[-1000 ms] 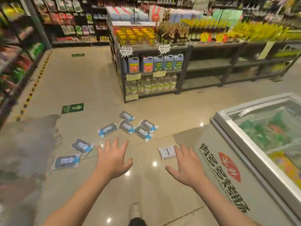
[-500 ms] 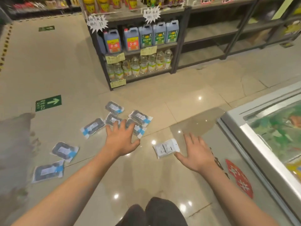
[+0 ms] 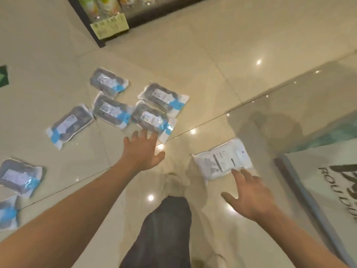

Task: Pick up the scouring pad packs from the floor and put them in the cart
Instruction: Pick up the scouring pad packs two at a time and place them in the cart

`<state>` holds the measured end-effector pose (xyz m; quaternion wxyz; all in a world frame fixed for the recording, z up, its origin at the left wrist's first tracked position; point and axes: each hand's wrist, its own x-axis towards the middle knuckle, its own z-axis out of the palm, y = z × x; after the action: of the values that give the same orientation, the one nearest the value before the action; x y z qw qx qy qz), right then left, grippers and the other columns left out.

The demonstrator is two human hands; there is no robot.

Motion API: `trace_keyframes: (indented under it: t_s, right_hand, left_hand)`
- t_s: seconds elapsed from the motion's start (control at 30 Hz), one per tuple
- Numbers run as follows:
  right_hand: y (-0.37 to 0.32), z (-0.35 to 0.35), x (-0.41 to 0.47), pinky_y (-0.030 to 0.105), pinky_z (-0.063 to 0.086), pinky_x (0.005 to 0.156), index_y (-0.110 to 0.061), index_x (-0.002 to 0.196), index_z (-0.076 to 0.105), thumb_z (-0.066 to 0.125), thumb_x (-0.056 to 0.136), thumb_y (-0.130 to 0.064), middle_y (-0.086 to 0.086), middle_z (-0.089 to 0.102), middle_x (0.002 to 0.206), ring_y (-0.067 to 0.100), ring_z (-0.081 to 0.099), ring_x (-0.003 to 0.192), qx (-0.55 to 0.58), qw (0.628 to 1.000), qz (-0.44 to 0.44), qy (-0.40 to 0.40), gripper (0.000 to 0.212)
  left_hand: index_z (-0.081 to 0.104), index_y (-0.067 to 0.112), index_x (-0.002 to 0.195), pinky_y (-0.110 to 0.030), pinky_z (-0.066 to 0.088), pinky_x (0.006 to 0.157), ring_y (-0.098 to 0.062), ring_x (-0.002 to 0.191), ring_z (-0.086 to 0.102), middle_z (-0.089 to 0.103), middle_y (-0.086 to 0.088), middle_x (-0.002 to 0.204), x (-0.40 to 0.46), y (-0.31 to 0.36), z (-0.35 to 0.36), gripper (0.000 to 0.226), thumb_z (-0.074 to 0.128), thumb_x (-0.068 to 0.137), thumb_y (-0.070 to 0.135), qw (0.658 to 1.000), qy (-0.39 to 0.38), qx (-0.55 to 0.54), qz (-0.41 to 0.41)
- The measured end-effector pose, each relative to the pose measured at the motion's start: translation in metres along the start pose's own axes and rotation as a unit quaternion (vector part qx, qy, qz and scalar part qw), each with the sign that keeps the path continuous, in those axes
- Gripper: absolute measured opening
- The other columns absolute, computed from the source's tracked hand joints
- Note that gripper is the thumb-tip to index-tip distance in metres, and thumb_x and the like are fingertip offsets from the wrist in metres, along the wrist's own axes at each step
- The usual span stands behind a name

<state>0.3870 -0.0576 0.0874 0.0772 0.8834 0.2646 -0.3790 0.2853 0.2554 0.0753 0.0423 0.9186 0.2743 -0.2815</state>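
Several scouring pad packs lie flat on the tiled floor, dark grey pads in clear wrap with blue bands. The nearest dark pack lies just beyond the fingertips of my left hand, which is open with fingers spread. A white pack lies face down to the right; my right hand is open, its fingertips at that pack's near edge. Other packs lie in a cluster, further left, and at the left edge. No cart is in view.
A dark shelf unit base with a yellow price tag stands at the top. A chest freezer with lettering fills the right side. My dark trouser leg and shoe are below centre. A green floor sign is at far left.
The view has dropped closer to the floor. Both hands have moved forward and down, the left toward the dark pack cluster and the right onto the edge of the white pack.
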Motion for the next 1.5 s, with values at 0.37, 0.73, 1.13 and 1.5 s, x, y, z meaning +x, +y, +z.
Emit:
trace_keyframes:
  t_s: [0.37,0.73,1.13,1.5]
  right_hand:
    - [-0.013,0.090,0.250,0.048,0.051,0.104,-0.032,0.163,0.002,0.059,0.087,-0.071,0.025,0.006,0.163,0.044,0.061,0.121,0.061,0.995,0.047,-0.067,0.103]
    - [-0.043,0.042,0.326,0.060,0.037,0.109,-0.025,0.106,0.066,0.041,0.069,-0.083,0.008,0.028,0.161,0.039,0.031,0.143,-0.040,0.996,-0.076,0.019,0.073]
    - [-0.033,0.040,0.349,0.045,0.051,0.083,-0.012,0.150,0.025,0.079,0.082,-0.035,0.017,0.033,0.138,0.047,0.051,0.113,0.001,0.989,0.063,0.134,0.089]
    - [-0.021,-0.025,0.224,0.045,0.059,0.079,0.003,0.103,0.065,0.055,0.059,-0.008,0.020,0.065,0.094,0.037,0.070,0.084,0.639,0.755,0.141,0.035,0.046]
  left_hand:
    - [0.011,0.033,0.158,-0.065,0.028,0.113,-0.045,0.152,0.009,-0.005,-0.016,0.169,0.229,-0.031,0.154,0.091,0.053,0.085,0.068,0.999,0.013,-0.037,-0.028]
    - [0.012,-0.002,0.160,-0.040,0.032,0.115,-0.046,0.145,0.030,0.016,-0.032,0.156,0.193,0.068,0.177,0.100,0.056,0.093,0.057,0.949,-0.076,-0.298,-0.073]
    - [0.057,0.019,0.106,-0.043,0.042,0.099,-0.027,0.107,0.064,0.067,0.002,0.104,0.226,-0.014,0.166,0.102,0.065,0.041,0.098,0.969,-0.067,-0.209,-0.109]
    - [0.078,0.019,0.084,-0.034,0.060,0.076,-0.019,0.081,0.077,0.079,0.004,0.079,0.123,0.003,0.112,0.037,0.089,0.069,0.051,0.757,-0.024,-0.621,-0.200]
